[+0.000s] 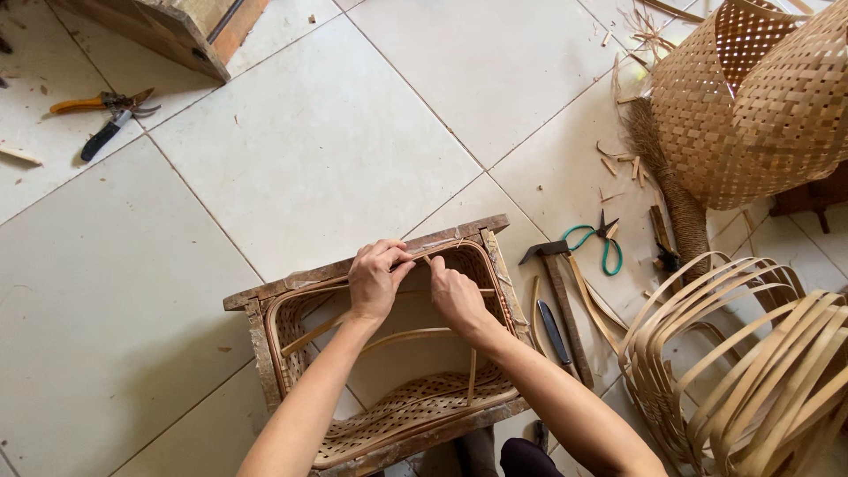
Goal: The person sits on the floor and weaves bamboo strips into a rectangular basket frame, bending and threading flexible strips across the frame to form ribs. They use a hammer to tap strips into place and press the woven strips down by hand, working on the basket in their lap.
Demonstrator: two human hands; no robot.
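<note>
Two bare forearms reach over a woven tan bamboo basket (415,406) sitting inside a rough rectangular wooden frame (256,340) on the pale tiled floor (291,150). The left hand (375,278) has its fingers curled, pinching the thin bamboo rim strip (442,250) at the basket's far edge. The right hand (455,296) presses bunched fingers against that rim. Beside it lie green-handled scissors (605,243) and looped bamboo strips (751,362).
</note>
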